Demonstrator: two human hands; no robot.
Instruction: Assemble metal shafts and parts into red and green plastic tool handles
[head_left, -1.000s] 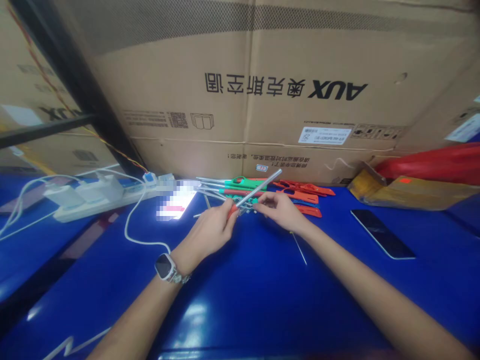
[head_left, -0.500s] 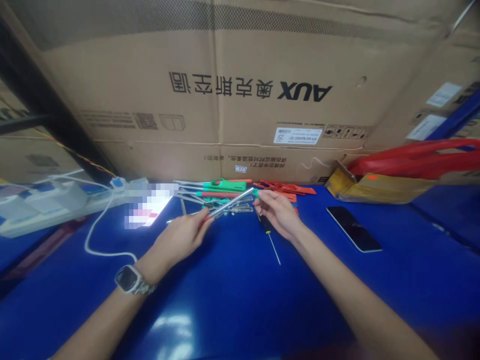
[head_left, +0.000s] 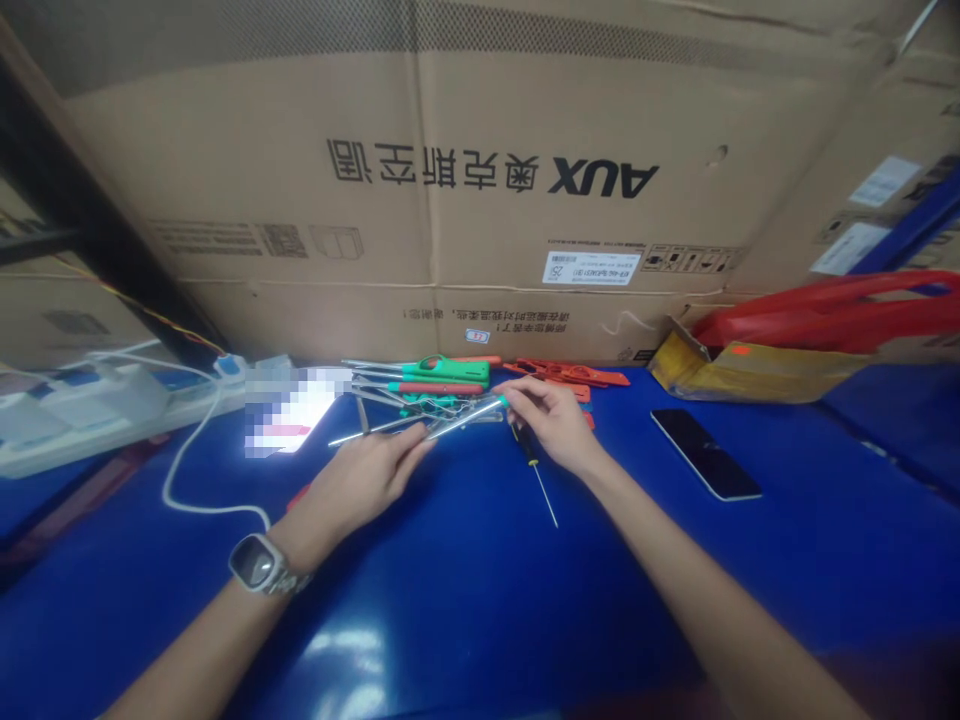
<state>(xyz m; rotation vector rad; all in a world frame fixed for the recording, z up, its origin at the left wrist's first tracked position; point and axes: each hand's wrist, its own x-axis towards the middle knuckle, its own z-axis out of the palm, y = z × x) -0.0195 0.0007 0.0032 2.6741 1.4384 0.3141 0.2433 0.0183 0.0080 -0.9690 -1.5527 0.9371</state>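
Observation:
A thin silver tube (head_left: 469, 416) with a green end slants up to the right between my hands. My left hand (head_left: 371, 465) has its fingers closed round the tube's lower end. At the upper end, my right hand (head_left: 553, 420) pinches the green part. Below the right palm a screwdriver (head_left: 545, 492) with a black and yellow handle points its shaft toward me; the palm partly hides its handle. Behind the hands lie green lighter-like parts (head_left: 450, 371), a red one (head_left: 439, 387), silver rods and small metal pieces. Orange-red casings (head_left: 574, 373) lie behind the right hand.
A dark phone (head_left: 705, 455) lies at the right on the blue table (head_left: 465, 600). A lit screen (head_left: 307, 410) and a white power strip (head_left: 187, 405) with a cable are at the left. A large cardboard box (head_left: 450, 240) stands behind; a yellow-taped box (head_left: 772, 372) holds red plastic.
The tube's upper end has dropped slightly and now meets the green piece in my right hand. A red object now shows beside my left wrist. The view has shifted a little.

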